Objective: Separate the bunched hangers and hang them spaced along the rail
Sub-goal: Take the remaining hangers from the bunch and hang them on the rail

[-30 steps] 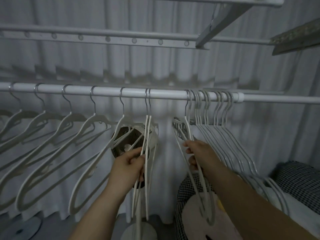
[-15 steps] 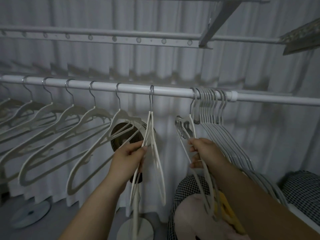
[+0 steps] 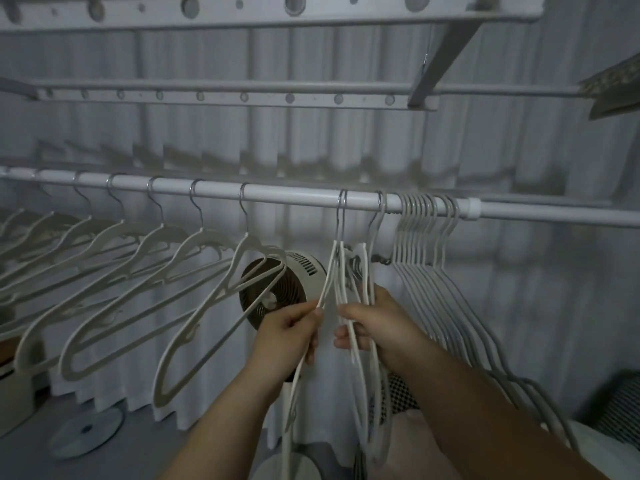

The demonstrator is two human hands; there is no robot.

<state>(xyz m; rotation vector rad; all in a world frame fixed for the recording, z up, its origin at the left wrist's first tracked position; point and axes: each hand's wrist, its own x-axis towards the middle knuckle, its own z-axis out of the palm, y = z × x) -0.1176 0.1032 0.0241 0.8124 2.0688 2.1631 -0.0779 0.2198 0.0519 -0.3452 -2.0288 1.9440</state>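
Under the smooth white rail, both hands — left hand, right hand — pinch thin curved hangers

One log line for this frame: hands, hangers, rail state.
left hand: pinching one hanger | right hand: gripping adjacent hangers | rail: spaced hangers left, bunch right | step: separating

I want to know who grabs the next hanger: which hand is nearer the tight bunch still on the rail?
Right. The right hand sits just left of the bunched hangers, gripping a couple of white hangers. The left hand is farther left, in front of the fan.
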